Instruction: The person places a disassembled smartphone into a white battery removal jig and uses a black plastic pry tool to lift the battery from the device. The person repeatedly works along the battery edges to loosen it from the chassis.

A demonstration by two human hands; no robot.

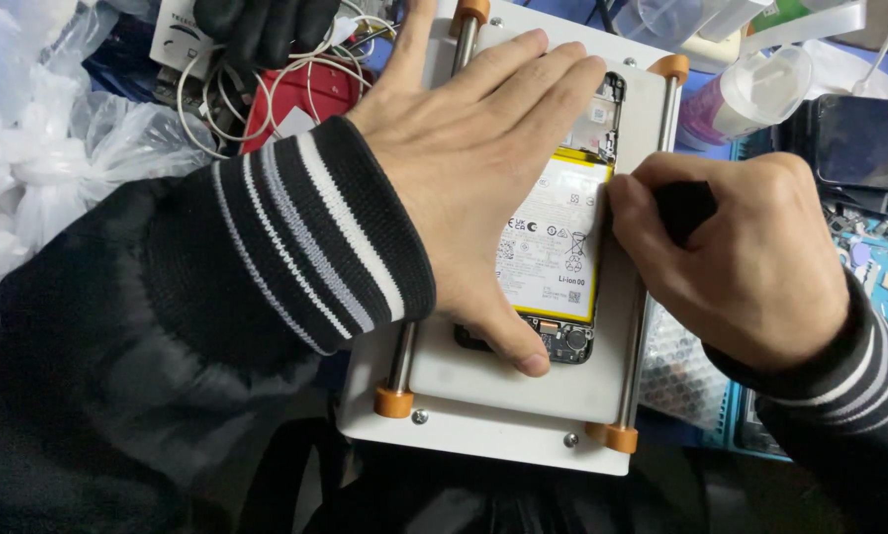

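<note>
Your left hand (pixel 483 168) lies flat and open on the opened phone (pixel 559 227), pinning it to the white fixture plate (pixel 523 381), while your right hand (pixel 741 252) grips a black tool (pixel 683 210) at its battery edge.

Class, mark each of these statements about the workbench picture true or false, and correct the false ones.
1. The left hand lies flat on the opened phone. True.
2. The phone's battery is red. False: it is white with a yellow edge.
3. The right hand grips a black tool at the phone's edge. True.
4. The white fixture has blue rod ends. False: they are orange.
</note>
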